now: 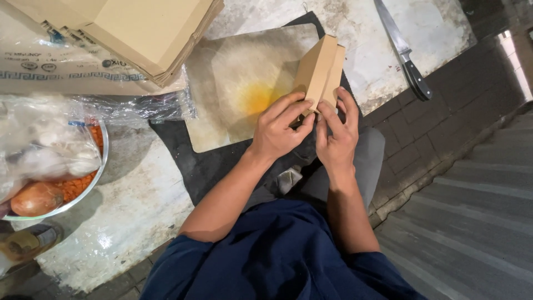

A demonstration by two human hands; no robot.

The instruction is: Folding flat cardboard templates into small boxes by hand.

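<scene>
Small brown cardboard box (320, 71): held on edge, tilted, above the near right corner of the stained cutting board (239, 83), which carries a yellow-orange patch at its middle. Left hand (276, 131): grip pressed onto the lower left side of the box, fingers curled over its near edge. Right hand (337, 133): grip pinching the lower right corner of the box, fingers extended up along its side, fingertips of both hands nearly meeting beneath it. The board lies on a dark mat (183, 161) on the worn white surface (127, 216). A black-handled knife (404, 53) lies well apart at the far right of the surface. A stack of flattened cardboard (133, 33) sits at far left. A metal bowl (97, 166) at left holds orange material and an onion (36, 198), with a clear plastic bag (44, 139) draped over it.
</scene>
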